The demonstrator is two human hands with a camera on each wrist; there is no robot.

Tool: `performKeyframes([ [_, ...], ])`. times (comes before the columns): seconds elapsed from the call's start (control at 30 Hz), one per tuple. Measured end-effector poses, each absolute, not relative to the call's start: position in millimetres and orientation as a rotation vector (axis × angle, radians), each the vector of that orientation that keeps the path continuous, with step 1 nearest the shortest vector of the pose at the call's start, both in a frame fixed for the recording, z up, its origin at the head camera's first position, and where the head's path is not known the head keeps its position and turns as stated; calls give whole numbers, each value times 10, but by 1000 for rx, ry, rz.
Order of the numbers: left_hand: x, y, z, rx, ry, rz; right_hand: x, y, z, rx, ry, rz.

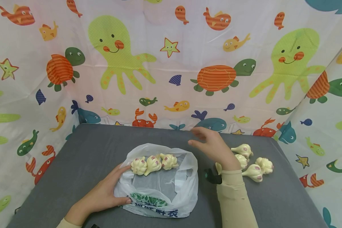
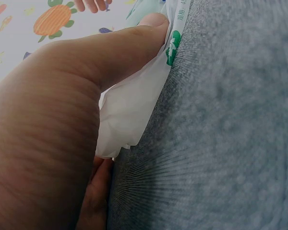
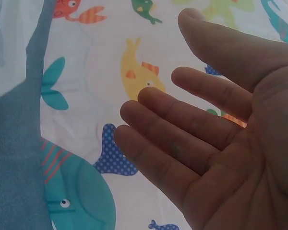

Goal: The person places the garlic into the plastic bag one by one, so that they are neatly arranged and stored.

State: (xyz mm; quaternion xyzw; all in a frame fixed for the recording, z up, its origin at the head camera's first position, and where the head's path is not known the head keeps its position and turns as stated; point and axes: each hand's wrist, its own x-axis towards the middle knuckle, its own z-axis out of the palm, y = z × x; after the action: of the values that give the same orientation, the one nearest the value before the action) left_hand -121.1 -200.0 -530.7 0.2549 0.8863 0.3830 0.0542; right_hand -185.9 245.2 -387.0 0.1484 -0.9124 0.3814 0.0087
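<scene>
A white plastic bag (image 1: pixel 188 190) with green and dark blue print lies on the grey table, its mouth spread wide. Three garlic bulbs (image 1: pixel 153 165) sit in a row inside it, toward the far side. My left hand (image 1: pixel 105 191) holds the bag's left edge, thumb (image 2: pixel 129 50) on the near rim and fingers along the side. Above the table, right of the bag, my right hand (image 1: pixel 213 147) is raised with nothing in it. Its fingers (image 3: pixel 182 143) are spread and loosely extended. Several more garlic bulbs (image 1: pixel 253 173) lie beyond the right wrist, some partly hidden by it.
The grey table (image 1: pixel 85 152) runs back to a hanging white cloth (image 1: pixel 165 104) printed with sea animals, which also encloses the left and right sides. A dark wrist strap piece (image 1: pixel 213 176) shows beside the right sleeve.
</scene>
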Motion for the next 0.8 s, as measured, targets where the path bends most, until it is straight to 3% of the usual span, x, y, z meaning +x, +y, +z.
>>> performKeyframes([
  [0.8,-1205,-2000,-5302,778,2683,1180,-1836,2830,-3891,271,-2823,1141],
])
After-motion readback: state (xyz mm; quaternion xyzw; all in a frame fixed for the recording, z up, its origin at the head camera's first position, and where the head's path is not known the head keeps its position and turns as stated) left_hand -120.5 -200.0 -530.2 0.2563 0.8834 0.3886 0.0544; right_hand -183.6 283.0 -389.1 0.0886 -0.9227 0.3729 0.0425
